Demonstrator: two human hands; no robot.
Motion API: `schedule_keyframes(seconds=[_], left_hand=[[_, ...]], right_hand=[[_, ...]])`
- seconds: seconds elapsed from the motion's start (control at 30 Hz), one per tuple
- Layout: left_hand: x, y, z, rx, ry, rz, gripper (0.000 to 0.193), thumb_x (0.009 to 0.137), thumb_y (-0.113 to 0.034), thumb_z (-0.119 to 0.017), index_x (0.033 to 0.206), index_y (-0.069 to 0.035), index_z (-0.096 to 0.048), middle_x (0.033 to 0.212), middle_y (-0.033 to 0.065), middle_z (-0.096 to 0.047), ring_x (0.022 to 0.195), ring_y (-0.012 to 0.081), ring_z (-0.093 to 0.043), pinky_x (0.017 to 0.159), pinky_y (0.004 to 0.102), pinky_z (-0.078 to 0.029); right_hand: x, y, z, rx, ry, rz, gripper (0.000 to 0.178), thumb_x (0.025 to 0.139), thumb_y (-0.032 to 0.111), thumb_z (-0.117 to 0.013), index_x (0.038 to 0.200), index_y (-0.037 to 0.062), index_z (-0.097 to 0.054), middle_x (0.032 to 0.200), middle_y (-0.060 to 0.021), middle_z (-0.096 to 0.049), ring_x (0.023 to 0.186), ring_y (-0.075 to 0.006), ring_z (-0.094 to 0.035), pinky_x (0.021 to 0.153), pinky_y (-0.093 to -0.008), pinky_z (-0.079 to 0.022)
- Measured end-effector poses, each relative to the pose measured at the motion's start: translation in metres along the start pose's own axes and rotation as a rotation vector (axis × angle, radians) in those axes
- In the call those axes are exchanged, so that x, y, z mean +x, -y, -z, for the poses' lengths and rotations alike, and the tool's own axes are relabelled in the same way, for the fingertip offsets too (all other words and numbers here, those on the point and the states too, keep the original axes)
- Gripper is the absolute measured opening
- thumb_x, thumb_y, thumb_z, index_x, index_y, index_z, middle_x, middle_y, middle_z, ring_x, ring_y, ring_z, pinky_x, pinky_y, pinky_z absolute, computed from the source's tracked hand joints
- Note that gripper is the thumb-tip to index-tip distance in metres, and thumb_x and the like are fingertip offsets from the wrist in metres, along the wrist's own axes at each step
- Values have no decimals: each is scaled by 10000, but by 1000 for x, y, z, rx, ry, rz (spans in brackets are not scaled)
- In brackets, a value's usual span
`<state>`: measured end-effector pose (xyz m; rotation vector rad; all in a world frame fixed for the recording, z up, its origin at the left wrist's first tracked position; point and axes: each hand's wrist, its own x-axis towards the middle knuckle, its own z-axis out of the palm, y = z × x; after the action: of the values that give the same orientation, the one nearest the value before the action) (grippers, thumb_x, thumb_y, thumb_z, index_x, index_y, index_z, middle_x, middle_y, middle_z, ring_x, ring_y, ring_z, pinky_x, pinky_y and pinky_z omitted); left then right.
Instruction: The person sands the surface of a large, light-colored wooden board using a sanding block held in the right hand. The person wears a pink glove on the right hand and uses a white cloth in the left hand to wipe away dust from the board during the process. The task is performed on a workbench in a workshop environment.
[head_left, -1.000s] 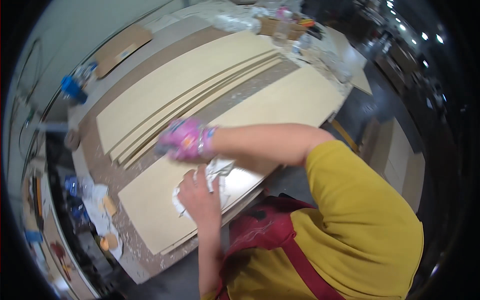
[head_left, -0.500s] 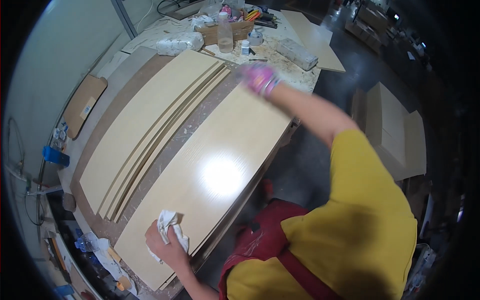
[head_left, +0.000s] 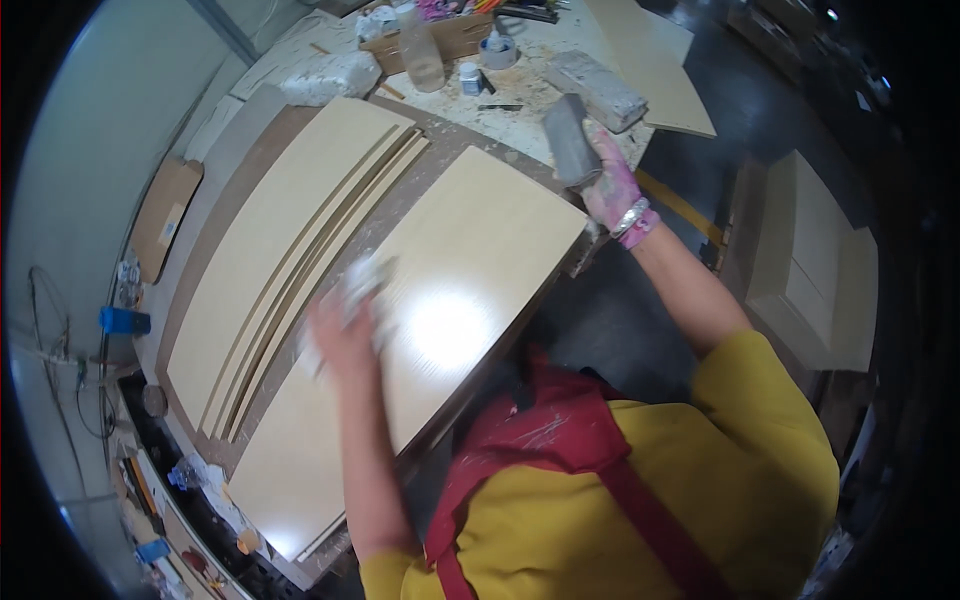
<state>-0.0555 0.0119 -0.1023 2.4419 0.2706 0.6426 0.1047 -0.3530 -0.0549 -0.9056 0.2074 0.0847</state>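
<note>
**A:** What is the left hand (head_left: 340, 335) doing?

**B:** It lies on the long pale glossy wooden panel (head_left: 440, 300), about midway along its length, fingers closed around a crumpled white cloth (head_left: 362, 285). The hand and cloth are blurred, so I cannot tell how tightly the cloth is bunched.

**A:** And the right hand (head_left: 612, 190)?

**B:** It wears a pink glove and is raised over the far right corner of that panel, clamped on a grey rectangular block (head_left: 568, 152) that stands tilted above the fingers.

**A:** Where does the panel lie?

**B:** Flat on the brown workbench (head_left: 400, 215), along its near edge, running from the near left corner up toward the far right. A bright glare sits on the panel just right of the cloth.

**A:** What lies beside it?

**B:** A stack of long pale wooden boards (head_left: 290, 240), with narrow strips along its inner side, lies parallel to it nearer the far left edge, a strip of bare bench between the two.

**A:** Anything at the far end?

**B:** A speckled white table top (head_left: 520, 90) carries a clear plastic bottle (head_left: 420, 55), a small white jar (head_left: 468, 78), a roll of tape (head_left: 497, 50) and a grey wrapped slab (head_left: 595, 88), with a white bag (head_left: 328, 76) at its left.

**A:** And the person?

**B:** Yellow shirt (head_left: 700, 480), red apron straps (head_left: 560, 440).
</note>
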Motion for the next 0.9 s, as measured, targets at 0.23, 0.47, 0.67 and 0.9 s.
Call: schedule_keyframes(seconds=[0.23, 0.47, 0.67, 0.9], left_hand=[[-6, -223, -134, -260, 484, -683, 296, 819, -419, -660, 778, -133, -723, 849, 85, -614, 896, 298, -596, 767, 453, -453], [14, -58, 102, 236, 456, -12, 604, 793, -232, -701, 1344, -86, -502, 1137, 178, -640, 1052, 384, -595, 903, 457, -488], [-12, 42, 170, 547, 642, 258, 653, 743, -459, -757, 1238, -66, -591, 1139, 193, -646, 1158, 402, -531, 996, 463, -428], [24, 63, 180, 454, 862, 372, 515, 729, -371, -789, 1083, -17, -668, 969, 216, -694, 920, 401, -661, 800, 439, -517]], right_hand=[[37, 16, 103, -656, 205, 451, 319, 1005, 82, -470, 1322, 50, -482, 1222, -43, -589, 1093, -135, -577, 935, -308, -485], [-20, -1, 92, 11, 331, 118, 482, 987, 250, -493, 1408, 35, -398, 1398, -196, -488, 1233, -339, -543, 1050, -481, -438], [-21, -32, 48, -183, 83, 146, 451, 1014, 334, -455, 1366, 53, -480, 1331, -95, -558, 1218, -224, -541, 1065, -390, -413], [-34, -10, 7, 240, -161, 105, 411, 998, 403, -484, 1244, 78, -536, 1103, -145, -674, 900, -341, -682, 728, -496, -564]])
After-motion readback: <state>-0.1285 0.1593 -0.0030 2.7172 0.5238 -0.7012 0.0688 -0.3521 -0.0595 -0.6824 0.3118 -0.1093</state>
